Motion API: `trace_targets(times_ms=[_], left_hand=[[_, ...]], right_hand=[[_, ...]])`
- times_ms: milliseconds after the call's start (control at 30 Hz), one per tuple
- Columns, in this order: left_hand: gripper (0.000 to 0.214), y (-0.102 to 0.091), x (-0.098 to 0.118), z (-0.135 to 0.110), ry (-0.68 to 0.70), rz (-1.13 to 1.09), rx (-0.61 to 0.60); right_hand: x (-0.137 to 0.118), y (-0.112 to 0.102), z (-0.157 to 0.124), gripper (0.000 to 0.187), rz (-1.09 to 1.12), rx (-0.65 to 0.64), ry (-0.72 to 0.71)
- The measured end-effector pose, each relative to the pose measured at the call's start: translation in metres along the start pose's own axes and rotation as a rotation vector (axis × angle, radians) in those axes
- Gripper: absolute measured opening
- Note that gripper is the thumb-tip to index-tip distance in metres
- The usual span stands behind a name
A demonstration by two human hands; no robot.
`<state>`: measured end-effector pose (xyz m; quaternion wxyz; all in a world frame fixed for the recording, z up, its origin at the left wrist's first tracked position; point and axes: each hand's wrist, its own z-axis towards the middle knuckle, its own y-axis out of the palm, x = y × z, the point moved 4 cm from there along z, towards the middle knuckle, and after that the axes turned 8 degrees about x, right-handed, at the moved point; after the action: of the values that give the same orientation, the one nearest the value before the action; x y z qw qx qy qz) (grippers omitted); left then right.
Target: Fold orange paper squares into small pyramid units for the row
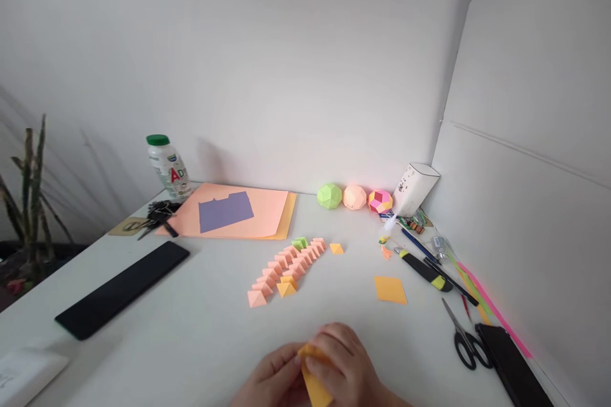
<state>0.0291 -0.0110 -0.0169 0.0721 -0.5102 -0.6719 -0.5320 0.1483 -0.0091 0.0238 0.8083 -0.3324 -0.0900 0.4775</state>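
At the bottom centre, both my hands pinch a small folded piece of orange paper (pixel 314 381) over the white table (pixel 200 324). My left hand (pixel 270 380) grips its left side with curled fingers. My right hand (pixel 346 362) closes over its top and right side. A flat orange paper square (pixel 390 289) lies to the upper right of my hands. Beyond my hands stretches a diagonal row of several folded peach paper units (pixel 286 267), with two orange units (pixel 287 286) and a green one (pixel 300 243) among them.
Peach sheets with a purple piece (pixel 225 212) lie at the back, beside a green-capped bottle (pixel 167 166) and keys (pixel 160 216). Three paper balls (pixel 354 198) and a white box (pixel 413 189) stand by the wall. Scissors (pixel 465 337), a knife (pixel 424 270) and pens are right. A black bar (pixel 123 288) lies left.
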Motion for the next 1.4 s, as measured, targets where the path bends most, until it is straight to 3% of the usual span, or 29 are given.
trace_targets(times_ms=[133, 233, 333, 433, 500, 600, 867, 967, 1100, 1400], left_hand=[[0.035, -0.006, 0.013, -0.004, 0.027, 0.12, 0.055], [0.036, -0.013, 0.018, -0.004, 0.064, 0.176, 0.16], [0.038, -0.016, 0.021, -0.002, 0.088, 0.244, 0.189], [0.036, -0.013, 0.022, 0.0, 0.093, 0.268, 0.136], [0.034, -0.011, 0.019, 0.0, 0.061, 0.259, 0.075], [0.033, -0.011, 0.016, -0.001, 0.043, 0.264, 0.022], [0.037, -0.008, 0.012, -0.002, 0.018, 0.198, -0.036], [0.039, -0.01, 0.009, 0.0, 0.035, 0.228, 0.021], [0.033, -0.014, 0.005, 0.002, 0.029, 0.258, 0.107], [0.035, -0.013, 0.009, -0.003, 0.01, 0.277, 0.124]], right_hand=[[0.006, -0.003, -0.003, 0.032, 0.101, -0.155, 0.013], [0.011, -0.001, -0.009, 0.023, 0.24, -0.165, 0.098], [0.017, 0.003, -0.011, 0.021, 0.413, -0.13, 0.285], [0.023, 0.011, -0.013, 0.025, 0.604, -0.135, 0.567], [0.027, 0.015, -0.015, 0.025, 0.65, -0.115, 0.723], [0.033, 0.018, -0.02, 0.019, 0.657, -0.03, 0.849], [0.035, 0.021, -0.026, 0.009, 0.655, 0.011, 0.914], [0.035, 0.02, -0.026, 0.009, 0.629, -0.004, 0.908], [0.036, 0.022, -0.028, 0.012, 0.604, -0.076, 0.933], [0.035, 0.025, -0.031, 0.023, 0.663, -0.233, 0.993]])
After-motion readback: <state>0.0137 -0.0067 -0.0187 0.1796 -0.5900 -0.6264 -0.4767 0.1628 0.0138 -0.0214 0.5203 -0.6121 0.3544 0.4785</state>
